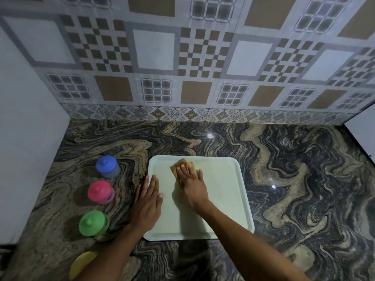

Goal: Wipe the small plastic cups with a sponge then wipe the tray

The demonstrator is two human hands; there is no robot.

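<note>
Where right hand (191,187) presses, sponge (178,163) half hidden; yellow cup (81,264) part-hidden

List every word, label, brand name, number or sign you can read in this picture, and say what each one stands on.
There is no readable text in this picture.
The blue cup, pink cup, green cup and yellow cup show plain coloured lids with no print.
The tray and sponge show no print.
The wall tiles carry patterns only, with no letters or numbers.
</note>
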